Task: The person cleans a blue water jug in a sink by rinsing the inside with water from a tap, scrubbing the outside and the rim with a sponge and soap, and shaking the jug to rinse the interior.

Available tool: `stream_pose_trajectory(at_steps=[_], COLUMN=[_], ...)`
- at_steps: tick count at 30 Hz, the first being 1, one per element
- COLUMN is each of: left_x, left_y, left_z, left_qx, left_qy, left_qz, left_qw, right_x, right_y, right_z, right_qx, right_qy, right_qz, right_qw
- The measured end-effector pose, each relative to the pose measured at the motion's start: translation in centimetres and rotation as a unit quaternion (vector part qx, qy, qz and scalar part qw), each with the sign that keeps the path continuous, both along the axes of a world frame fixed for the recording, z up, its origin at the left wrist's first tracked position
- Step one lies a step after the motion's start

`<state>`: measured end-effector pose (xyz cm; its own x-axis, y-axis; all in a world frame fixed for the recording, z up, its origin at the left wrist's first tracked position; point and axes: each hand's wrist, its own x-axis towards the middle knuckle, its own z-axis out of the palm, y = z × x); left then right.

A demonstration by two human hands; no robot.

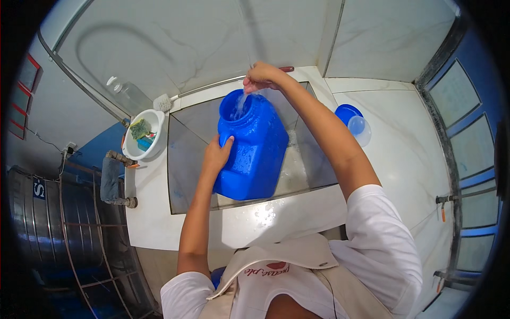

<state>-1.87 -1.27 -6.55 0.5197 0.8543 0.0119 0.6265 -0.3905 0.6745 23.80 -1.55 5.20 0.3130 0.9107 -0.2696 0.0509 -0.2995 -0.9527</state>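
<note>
A wet blue plastic jug (259,155) with a wide mouth leans over a grey-tiled sink basin (187,159). My left hand (218,156) grips the jug's handle on its left side. Water (240,105) falls into the open mouth of the jug. Just above that mouth is my right hand (261,77), its fingers bent at the water stream. Whether those fingers pinch anything cannot be made out.
Left of the basin, a white bowl (154,150) holds a sponge (139,129). A pump bottle (133,97) and a white-bristled brush (162,103) lie behind it. On the right counter are a blue lid (346,113) and a translucent cup (360,133). Valved pipes (129,161) edge the left side.
</note>
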Motion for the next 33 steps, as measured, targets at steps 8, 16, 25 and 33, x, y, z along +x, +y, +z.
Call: stream_pose_trajectory(at_steps=[8, 16, 25, 33], left_x=[6.9, 12.1, 11.9, 5.8], left_y=[-0.4, -0.5, 1.7, 2.4], left_z=[2.1, 1.3, 4.0, 2.4], left_qx=[0.333, 0.433, 0.252, 0.062], left_qy=[0.111, -0.018, 0.165, 0.078], left_qz=[-0.027, -0.123, -0.181, -0.213], left_qw=[0.936, 0.893, 0.936, 0.972], right_x=[-0.5, -0.6, 1.0, -3.4], right_y=[0.0, -0.5, -0.5, -5.9], right_z=[1.2, 2.3, -0.3, -8.3], right_qx=[-0.002, 0.04, 0.1, 0.209], right_qy=[0.028, 0.086, -0.074, -0.637], right_qz=[0.009, -0.036, 0.01, 0.141], right_qw=[1.0, 0.995, 0.992, 0.729])
